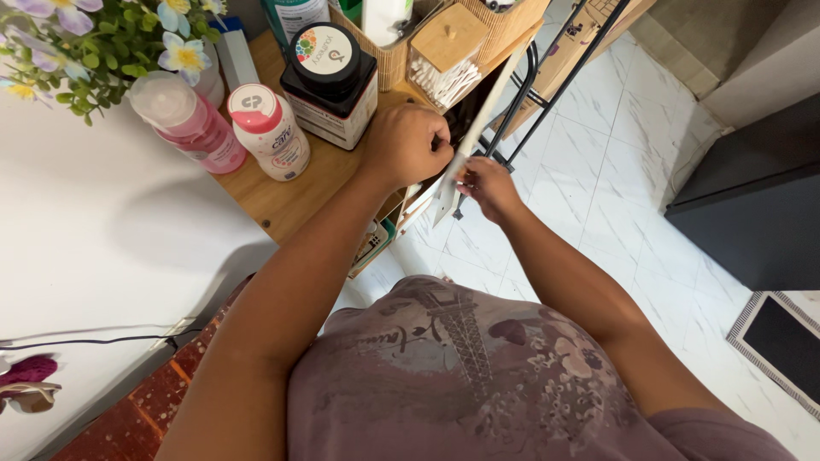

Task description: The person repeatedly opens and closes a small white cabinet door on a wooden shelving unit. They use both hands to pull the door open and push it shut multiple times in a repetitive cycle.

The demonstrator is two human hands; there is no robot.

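I look down past my chest at a wooden shelf [290, 192] set against a white wall. My left hand [408, 141] is closed in a fist at the shelf's front edge, gripping the upper part of a long, thin white strip [487, 107]. My right hand [485, 183] pinches the strip's lower end just below the shelf edge. The strip runs diagonally up towards a black metal rack frame [534, 85]. What the strip is made of I cannot tell.
On the shelf stand a pink bottle [192, 124], a white bottle with a pink cap [269, 132], a black-lidded dark jar [329, 81] and a clear box of cotton swabs [444, 64]. Artificial flowers [102, 34] sit top left. White tiled floor [598, 171] lies right, with a dark mat [781, 337].
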